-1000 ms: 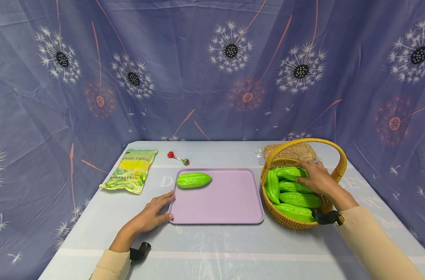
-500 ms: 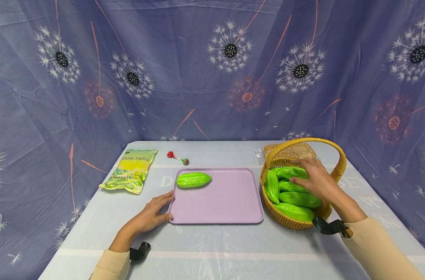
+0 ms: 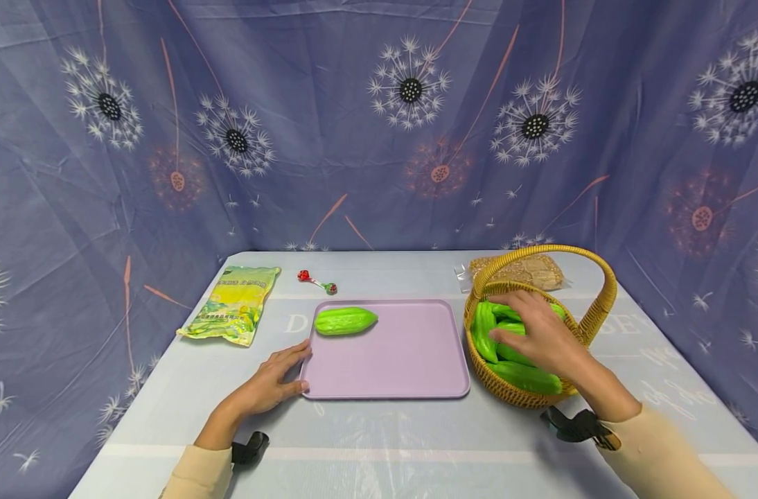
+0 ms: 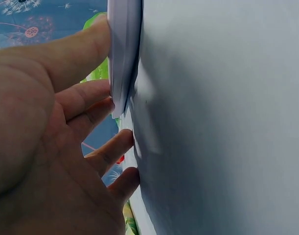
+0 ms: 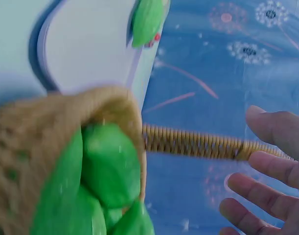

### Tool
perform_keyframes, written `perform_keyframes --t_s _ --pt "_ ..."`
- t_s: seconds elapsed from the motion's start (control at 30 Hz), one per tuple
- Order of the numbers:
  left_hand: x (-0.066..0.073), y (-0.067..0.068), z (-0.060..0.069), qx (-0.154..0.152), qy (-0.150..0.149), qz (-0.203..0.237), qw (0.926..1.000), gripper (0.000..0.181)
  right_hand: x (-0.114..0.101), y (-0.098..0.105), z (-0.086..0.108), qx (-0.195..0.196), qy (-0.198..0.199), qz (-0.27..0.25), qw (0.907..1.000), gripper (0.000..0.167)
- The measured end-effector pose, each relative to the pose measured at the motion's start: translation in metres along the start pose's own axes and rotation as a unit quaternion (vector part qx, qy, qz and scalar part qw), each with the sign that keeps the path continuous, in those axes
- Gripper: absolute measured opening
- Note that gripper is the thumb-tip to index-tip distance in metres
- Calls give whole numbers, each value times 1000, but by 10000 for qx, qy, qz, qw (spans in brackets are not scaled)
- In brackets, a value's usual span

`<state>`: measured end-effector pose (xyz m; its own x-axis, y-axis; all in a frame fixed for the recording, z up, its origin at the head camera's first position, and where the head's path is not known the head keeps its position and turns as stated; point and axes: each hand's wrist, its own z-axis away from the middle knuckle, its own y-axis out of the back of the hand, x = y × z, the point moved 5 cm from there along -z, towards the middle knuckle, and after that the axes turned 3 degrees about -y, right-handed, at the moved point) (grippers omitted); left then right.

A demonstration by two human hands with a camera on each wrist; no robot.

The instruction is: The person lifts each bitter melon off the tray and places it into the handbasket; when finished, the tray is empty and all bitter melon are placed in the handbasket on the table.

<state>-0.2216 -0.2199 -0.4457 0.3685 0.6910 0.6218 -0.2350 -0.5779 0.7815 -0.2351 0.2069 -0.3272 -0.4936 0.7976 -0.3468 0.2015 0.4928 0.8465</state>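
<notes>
A ridged green gourd (image 3: pixel 344 321) lies in the back left corner of a light purple tray (image 3: pixel 404 364). My left hand (image 3: pixel 268 380) rests at the tray's left edge; thumb and fingertips touch its rim, the fingers loosely spread. On the right, a woven basket (image 3: pixel 510 396) with a tall handle contains several similar green gourds (image 3: pixel 524 378). Over them, under the handle, is my right hand (image 3: pixel 544 336), with fingers spread and nothing held. The right wrist view shows that hand (image 5: pixel 271 181) apart from the basketed gourds (image 5: pixel 112 166). In the head view it covers some of them.
A green-yellow packet (image 3: pixel 235 305) lies at the back left of the table (image 3: pixel 366 443). Near it is a small red and green wrapped item (image 3: pixel 319 282). Behind the basket sits a clear bag of brownish food (image 3: pixel 535 270). The basket's handle (image 3: pixel 594 312) arches beside my right hand.
My right hand has shifted left and slightly toward me over the basket, its fingers still spread. My left hand, the tray and the gourd on it stay put.
</notes>
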Motion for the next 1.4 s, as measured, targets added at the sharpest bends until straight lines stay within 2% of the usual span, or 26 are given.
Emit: perform_keyframes --t_s 0.27,0.5,0.9,1.17,1.4 --pt "2 0 1 23 -41 -16 10000 66 -27 -19 2 173 227 -335 9990 48" --pt "2 0 1 37 -84 -14 10000 66 -47 -41 -1 173 304 -630 9974 47" --pt "2 1 0 34 -69 -37 10000 66 -76 -79 -14 257 764 -806 9935 45" --pt "3 1 1 12 -14 1 10000 66 -88 -104 -29 71 640 -964 9933 43" --pt "1 0 0 22 -8 -28 10000 66 -93 -127 -44 -270 273 -1039 9938 44"
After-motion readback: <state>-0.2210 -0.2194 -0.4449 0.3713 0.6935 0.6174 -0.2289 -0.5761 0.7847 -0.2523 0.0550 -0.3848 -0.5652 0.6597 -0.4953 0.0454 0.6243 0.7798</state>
